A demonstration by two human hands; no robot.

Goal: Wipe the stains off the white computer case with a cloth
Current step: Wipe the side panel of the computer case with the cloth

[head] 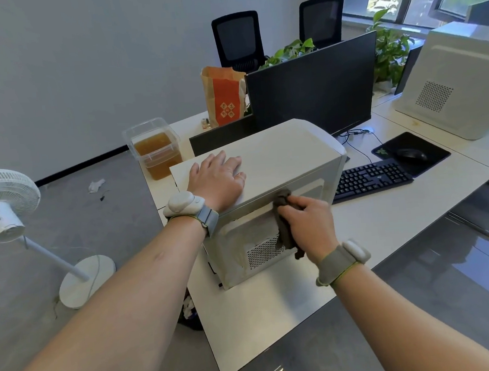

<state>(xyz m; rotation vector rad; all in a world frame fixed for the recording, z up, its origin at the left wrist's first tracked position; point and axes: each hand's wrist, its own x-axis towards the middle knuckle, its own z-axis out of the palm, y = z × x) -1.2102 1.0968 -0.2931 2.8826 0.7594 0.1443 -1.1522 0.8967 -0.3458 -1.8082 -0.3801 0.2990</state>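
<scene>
A white computer case [282, 155] stands on the white desk [266, 316], its near side panel with a perforated vent facing me. Brownish smears show on that panel, left of the vent. My left hand [217, 178] lies flat on the case's top near the left end, fingers spread. My right hand [307, 222] grips a dark grey-brown cloth [283, 226] and holds it against the upper part of the near panel. The cloth's lower end hangs over the vent.
A black keyboard [369, 177], mouse [412, 154] on a black pad and a monitor [314, 90] stand to the right and behind. A plastic tub of brown liquid [156, 151] and a paper bag [225, 95] sit at the back left. A second white case [459, 80] is far right; a white fan [2, 203] stands on the floor.
</scene>
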